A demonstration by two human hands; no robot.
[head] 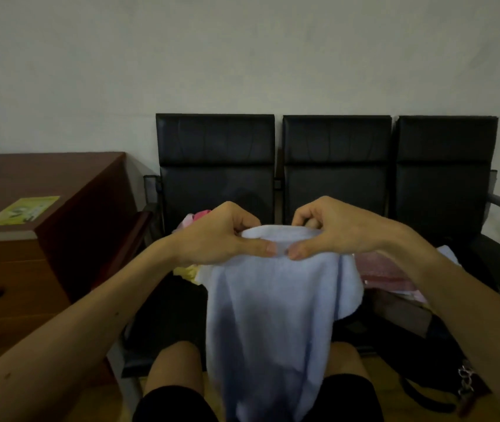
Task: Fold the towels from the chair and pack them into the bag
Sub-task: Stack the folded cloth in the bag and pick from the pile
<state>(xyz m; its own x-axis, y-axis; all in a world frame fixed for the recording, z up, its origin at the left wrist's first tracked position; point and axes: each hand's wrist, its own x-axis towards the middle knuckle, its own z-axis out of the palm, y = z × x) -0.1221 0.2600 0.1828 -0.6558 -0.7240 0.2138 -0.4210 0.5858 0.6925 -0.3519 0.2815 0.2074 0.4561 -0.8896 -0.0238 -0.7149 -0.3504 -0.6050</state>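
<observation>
A light blue towel (273, 315) hangs in front of me, down between my knees. My left hand (224, 236) pinches its top edge on the left, and my right hand (327, 229) pinches the same edge on the right, thumbs almost touching. Behind the towel, a black three-seat bench chair (337, 159) holds more towels: pink and yellow ones (192, 222) on the left seat, a pink-red one (379, 268) on the right. A dark bag (443, 373) lies on the floor at the lower right, partly hidden by my right arm.
A reddish wooden cabinet (44, 193) with drawers stands at the left, with a green printed card (23, 210) on top. A pale wall runs behind the chair. My bare knees and black shorts (175, 403) fill the bottom edge.
</observation>
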